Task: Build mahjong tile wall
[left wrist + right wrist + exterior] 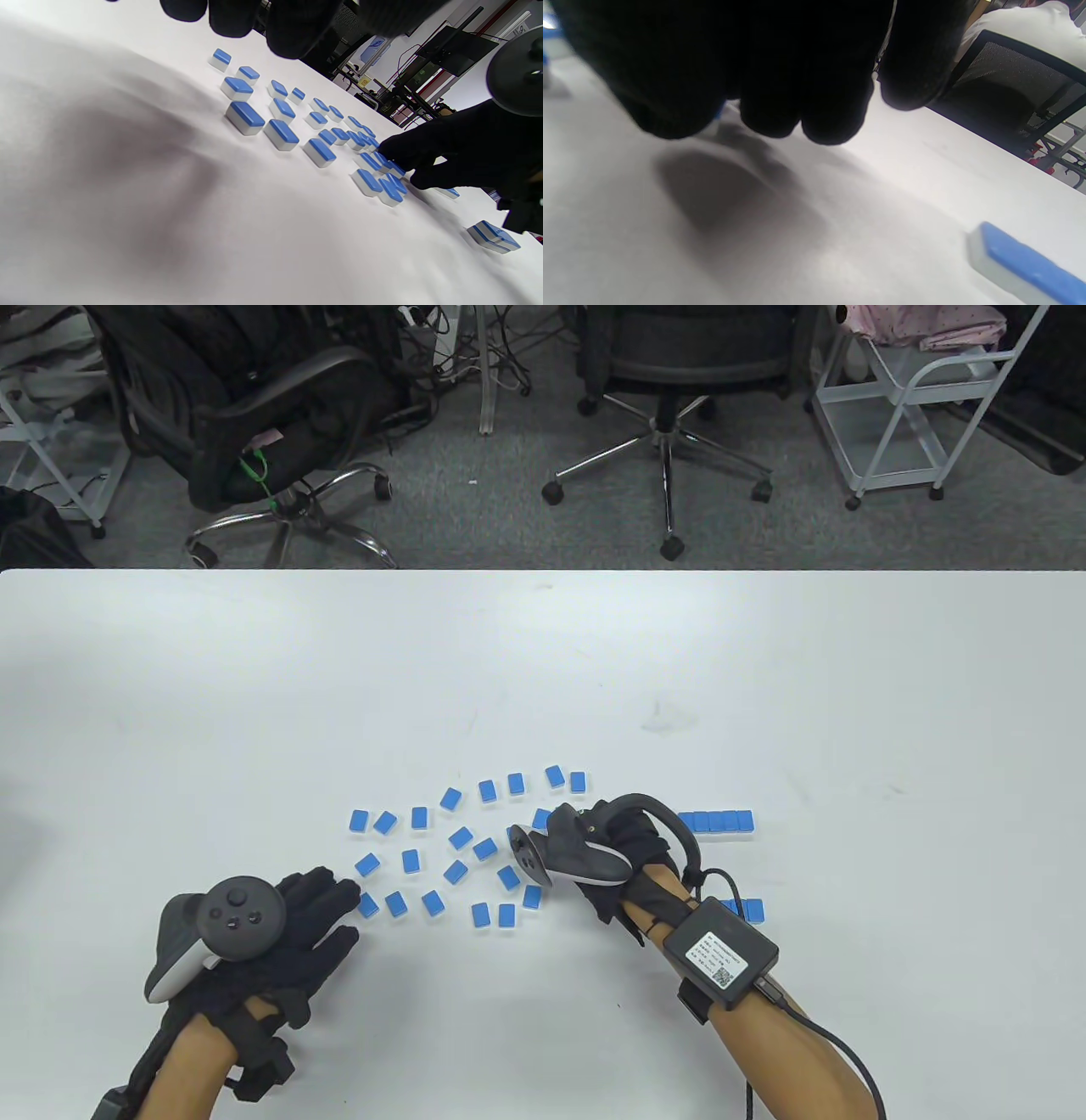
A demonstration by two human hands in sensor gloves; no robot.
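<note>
My left hand [280, 933] rests flat, fingers straight, beside loose blue tiles [458, 857] scattered mid-bench toward the near edge. My right hand [611, 857] curls among them; whether its fingers hold one, I cannot tell. A short tile row [717, 821] lies just beyond.

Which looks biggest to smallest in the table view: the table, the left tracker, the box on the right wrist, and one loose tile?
1. table
2. left tracker
3. box on the right wrist, a little smaller than the tracker; both sit above the tabletop, nearer the camera, so that gap is unsure
4. loose tile
</note>
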